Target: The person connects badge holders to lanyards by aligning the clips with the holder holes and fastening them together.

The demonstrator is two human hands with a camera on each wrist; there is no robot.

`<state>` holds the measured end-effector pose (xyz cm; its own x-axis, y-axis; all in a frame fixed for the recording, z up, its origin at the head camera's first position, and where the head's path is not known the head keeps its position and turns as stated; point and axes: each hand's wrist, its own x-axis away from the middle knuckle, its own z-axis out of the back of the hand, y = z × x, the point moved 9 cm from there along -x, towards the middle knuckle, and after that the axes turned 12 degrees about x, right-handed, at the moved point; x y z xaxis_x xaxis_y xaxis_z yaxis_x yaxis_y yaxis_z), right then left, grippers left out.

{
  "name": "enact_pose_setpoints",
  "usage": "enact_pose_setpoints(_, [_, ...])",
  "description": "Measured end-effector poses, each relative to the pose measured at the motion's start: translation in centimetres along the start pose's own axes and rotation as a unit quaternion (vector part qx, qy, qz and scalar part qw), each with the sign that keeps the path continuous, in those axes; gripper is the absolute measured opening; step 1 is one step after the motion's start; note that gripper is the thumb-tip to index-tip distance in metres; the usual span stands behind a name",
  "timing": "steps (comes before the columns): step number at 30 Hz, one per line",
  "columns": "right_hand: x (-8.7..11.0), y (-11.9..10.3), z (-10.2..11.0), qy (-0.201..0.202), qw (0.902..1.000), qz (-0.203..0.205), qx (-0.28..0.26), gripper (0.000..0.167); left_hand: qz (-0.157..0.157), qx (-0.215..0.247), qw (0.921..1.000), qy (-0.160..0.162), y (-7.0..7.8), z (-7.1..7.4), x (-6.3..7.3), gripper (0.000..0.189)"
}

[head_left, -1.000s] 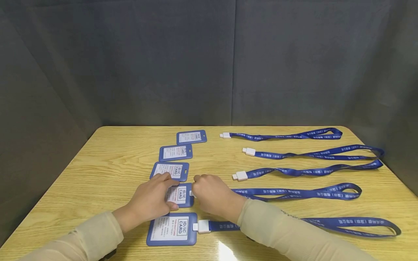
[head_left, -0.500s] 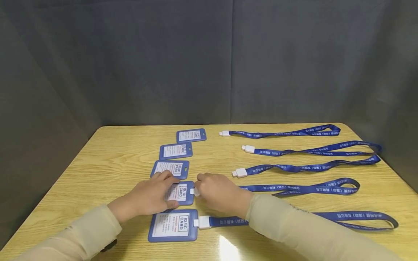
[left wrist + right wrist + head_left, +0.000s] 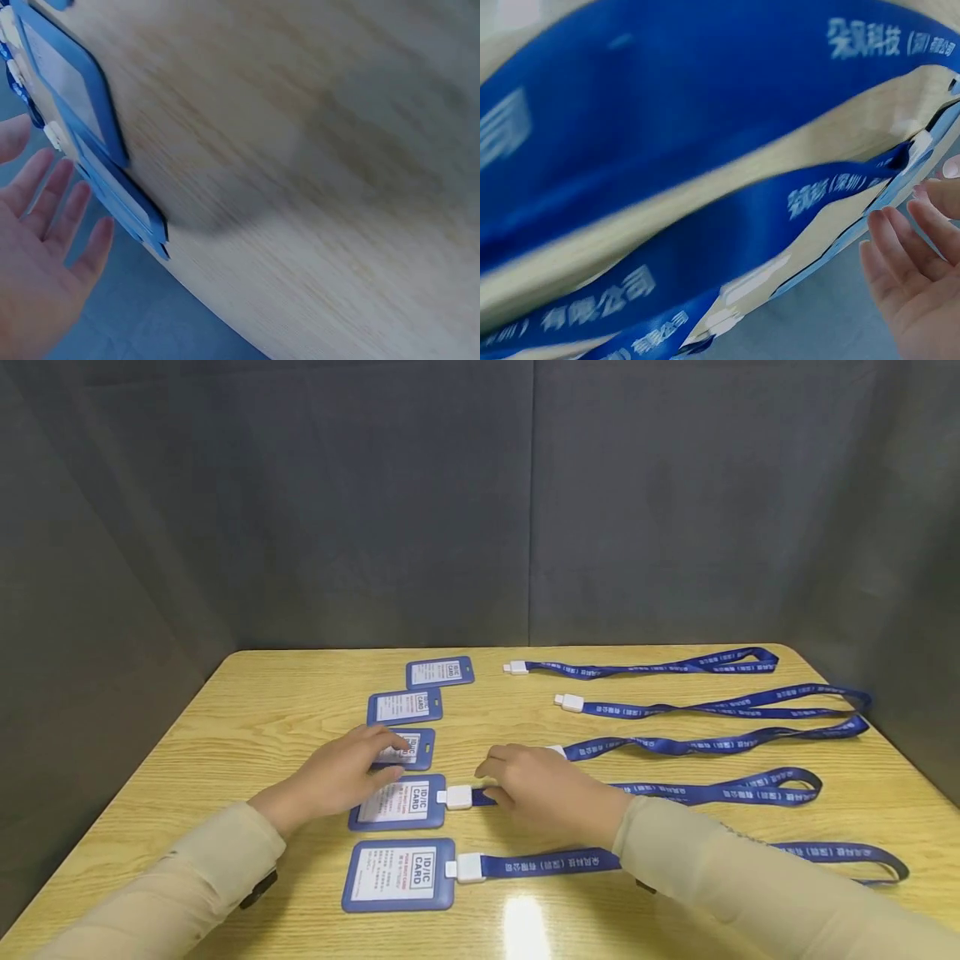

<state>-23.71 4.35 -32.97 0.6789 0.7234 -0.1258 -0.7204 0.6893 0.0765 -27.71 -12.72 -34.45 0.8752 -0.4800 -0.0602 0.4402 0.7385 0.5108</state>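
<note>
My left hand [image 3: 341, 772] hovers with loose fingers over the third blue badge holder [image 3: 422, 760] from the front, partly hiding it. In the left wrist view its fingers [image 3: 66, 206] are spread and hold nothing. The second badge holder [image 3: 401, 802] lies with its slot end at the white clip [image 3: 459, 797] of a blue lanyard. My right hand [image 3: 551, 793], just right of that clip, is over the lanyard's strap [image 3: 675, 792] with relaxed fingers [image 3: 900, 262]. It covers part of the third lanyard's clip [image 3: 557, 750].
The nearest badge holder [image 3: 397, 875] has a lanyard clip [image 3: 470, 867] at its slot. Two more badge holders [image 3: 405, 706] lie farther back at left, with two lanyards [image 3: 637, 710] lying apart at right. A dark curtain [image 3: 375, 510] stands behind the wooden table [image 3: 247, 727].
The right hand has let go of the second lanyard's clip and moved right. The left hand has lifted off the second badge holder and shifted back toward the third.
</note>
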Motion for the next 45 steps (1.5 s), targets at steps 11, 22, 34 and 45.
enact_pose_setpoints(11, [0.9, 3.0, 0.2, 0.019, 0.9994, -0.013, 0.025, 0.023, 0.007, -0.021, 0.9997, -0.007, -1.4, -0.2, -1.9, 0.05])
enact_pose_setpoints(22, [1.4, 5.4, 0.1, 0.038, 0.9968, -0.024, 0.066, 0.02, 0.03, -0.035, 0.9985, -0.028, -2.7, -0.2, -2.1, 0.056])
enact_pose_setpoints(34, [1.6, 6.4, 0.3, 0.064, 0.9938, -0.007, 0.091, 0.022, 0.047, -0.039, 0.9976, -0.032, -3.4, 0.0, -2.2, 0.061])
enact_pose_setpoints(45, [1.8, 7.3, -0.3, 0.038, 0.9943, -0.014, 0.099, 0.023, 0.041, -0.047, 0.9976, -0.031, -3.2, -0.1, -2.2, 0.06])
